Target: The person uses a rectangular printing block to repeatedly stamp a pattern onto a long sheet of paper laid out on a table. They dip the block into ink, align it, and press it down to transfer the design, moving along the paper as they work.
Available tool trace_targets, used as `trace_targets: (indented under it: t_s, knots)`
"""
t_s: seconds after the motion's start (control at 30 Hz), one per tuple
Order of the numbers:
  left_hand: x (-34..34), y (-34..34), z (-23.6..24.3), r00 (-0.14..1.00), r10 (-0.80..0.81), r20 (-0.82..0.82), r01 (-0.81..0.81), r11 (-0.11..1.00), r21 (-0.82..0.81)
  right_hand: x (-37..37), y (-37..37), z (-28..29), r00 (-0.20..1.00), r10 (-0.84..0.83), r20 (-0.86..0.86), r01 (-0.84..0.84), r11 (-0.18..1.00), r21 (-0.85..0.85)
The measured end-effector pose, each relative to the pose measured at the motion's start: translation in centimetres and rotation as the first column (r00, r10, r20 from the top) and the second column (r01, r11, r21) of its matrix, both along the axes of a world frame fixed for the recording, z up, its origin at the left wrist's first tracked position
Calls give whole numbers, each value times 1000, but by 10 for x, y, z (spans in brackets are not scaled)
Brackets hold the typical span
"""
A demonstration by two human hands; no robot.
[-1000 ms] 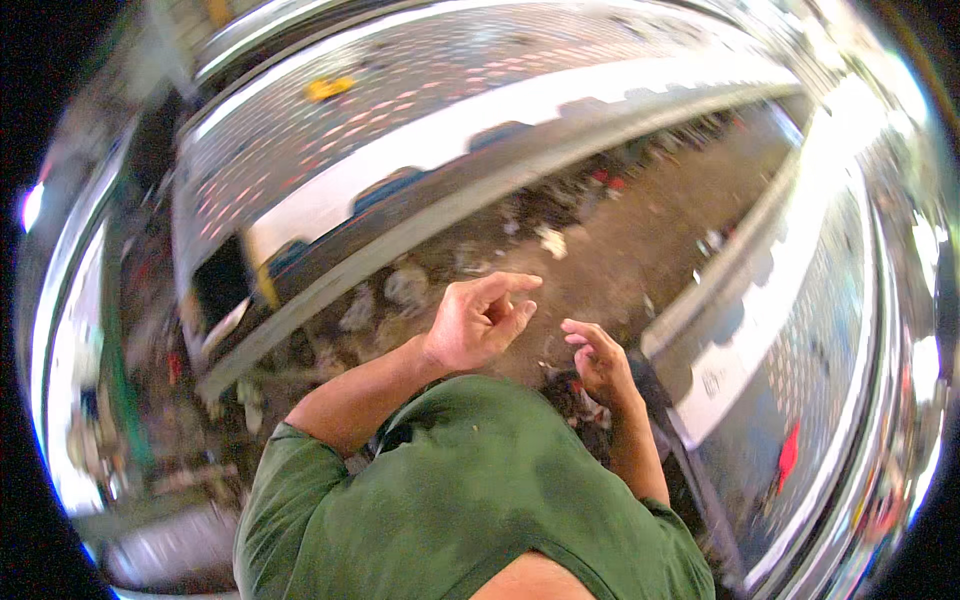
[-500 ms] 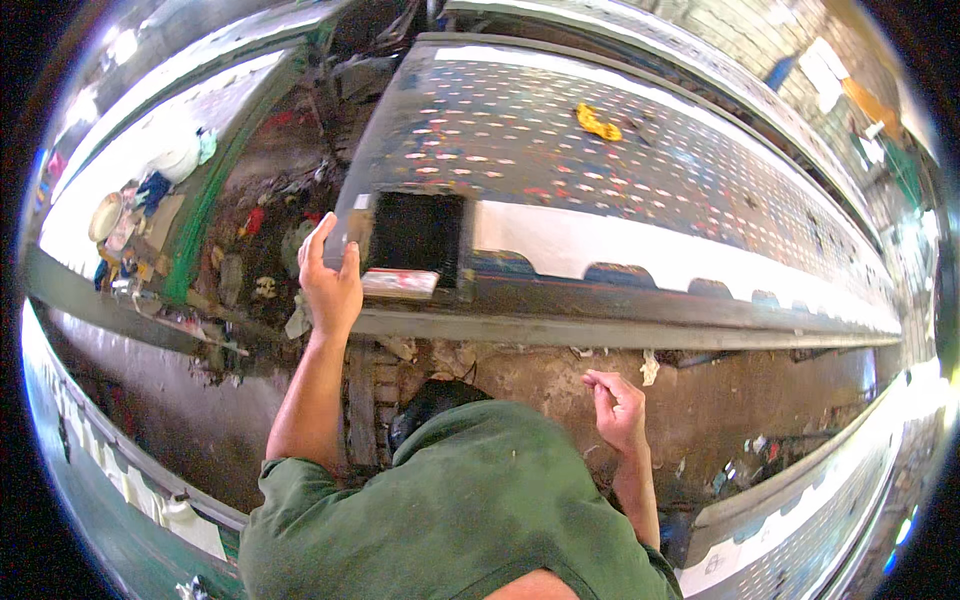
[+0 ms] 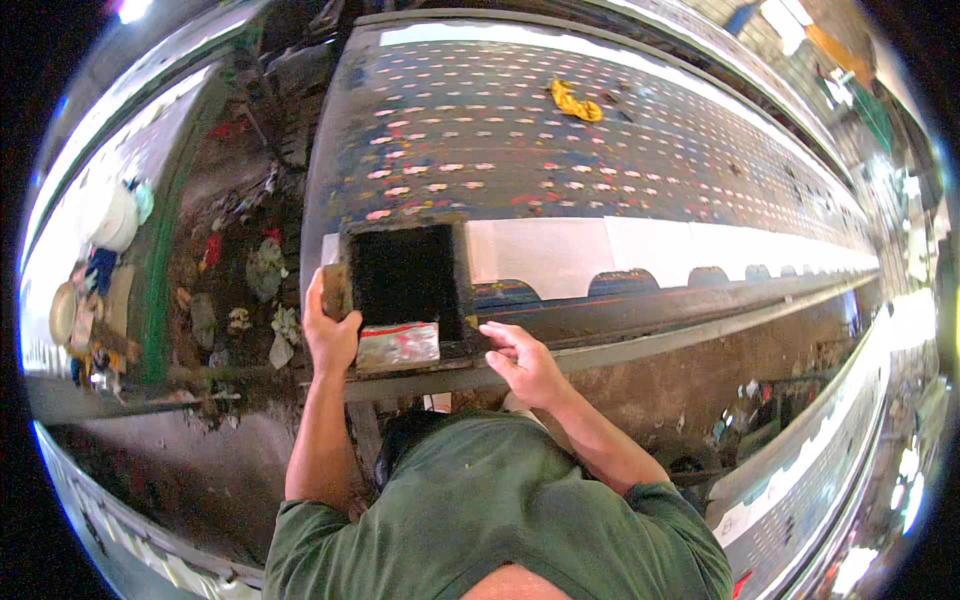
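Note:
A dark screen-printing frame (image 3: 462, 262) with a black middle lies at the near left corner of the long speckled table (image 3: 450, 130). Its lower end carries a strip with a shiny, red-edged cover (image 3: 398, 345). My left hand (image 3: 333, 335) is at its left side, the fingers round a brown block (image 3: 337, 290) on that edge and the thumb toward the frame. Just off the frame's lower right corner, my right hand (image 3: 525, 365) is open, fingers stretched toward it and holding nothing. White cloth pieces (image 3: 570, 255) run rightward from the frame, above dark arched shapes.
A crumpled yellow cloth (image 3: 575, 101) lies on the table. Leftward, another table holds a round pale container (image 3: 63, 312) and a white tub (image 3: 115, 222). Rags and litter (image 3: 265, 268) cover the floor between the tables. Another long table (image 3: 800, 490) stands at lower right.
My right hand has come up and left from beside my body to the frame's lower right corner. The left hand has closed onto the block at the frame's left edge. The view has shifted.

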State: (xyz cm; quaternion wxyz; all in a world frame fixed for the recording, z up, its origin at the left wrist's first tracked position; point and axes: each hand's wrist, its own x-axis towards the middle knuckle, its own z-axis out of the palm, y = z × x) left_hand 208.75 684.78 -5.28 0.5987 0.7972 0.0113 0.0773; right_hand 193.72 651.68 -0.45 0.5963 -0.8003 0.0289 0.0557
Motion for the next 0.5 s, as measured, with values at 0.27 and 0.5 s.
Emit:
trace_targets:
  t_s: [0.27,0.5]
  knots:
    - [-32,-101,40,975,7,222,-45,985,167,-16,-55,6,981,-93,172,121,980,-161]
    - [-57,-252,12,991,-19,130,33,994,-104,-57,-187,-15,939,-309,153,320,946,-52]
